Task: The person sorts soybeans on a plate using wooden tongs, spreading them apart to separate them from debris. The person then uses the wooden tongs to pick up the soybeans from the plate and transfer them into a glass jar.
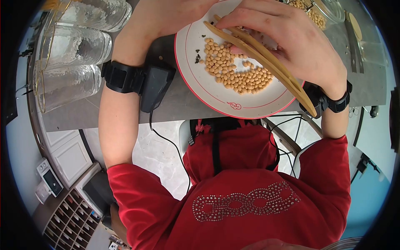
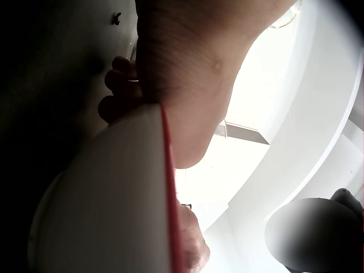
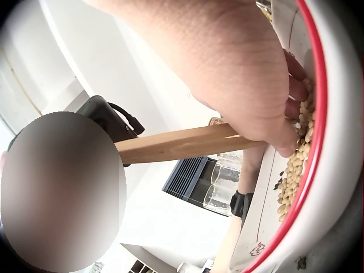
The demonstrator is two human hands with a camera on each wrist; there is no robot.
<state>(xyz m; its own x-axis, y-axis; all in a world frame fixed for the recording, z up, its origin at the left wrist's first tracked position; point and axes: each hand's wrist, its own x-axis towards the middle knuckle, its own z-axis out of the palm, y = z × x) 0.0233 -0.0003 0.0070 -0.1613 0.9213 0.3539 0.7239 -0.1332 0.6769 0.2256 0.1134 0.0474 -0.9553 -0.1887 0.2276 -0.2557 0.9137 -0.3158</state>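
Note:
A white plate [image 1: 200,83] with a red rim carries a spread of soybeans [image 1: 250,79]. Small dark flakes [image 1: 197,57] lie near its left side. My left hand [image 1: 183,14], cut off by the top of the head view, grips the plate's far left edge; in the left wrist view its fingers [image 2: 120,79] curl beneath the plate. My right hand [image 1: 287,35] holds wooden tongs [image 1: 266,60] slanting across the plate, their tips toward the far left and joined end past the near right rim. In the right wrist view its fingertips [image 3: 293,105] reach down at the beans.
Clear tumblers with gold rims [image 1: 77,46] lie along the left in the head view. An open glass jar [image 1: 318,14] with soybeans is at the upper right, with a long utensil [image 1: 354,41] beside it. A cable [image 1: 171,146] hangs from the left wrist device.

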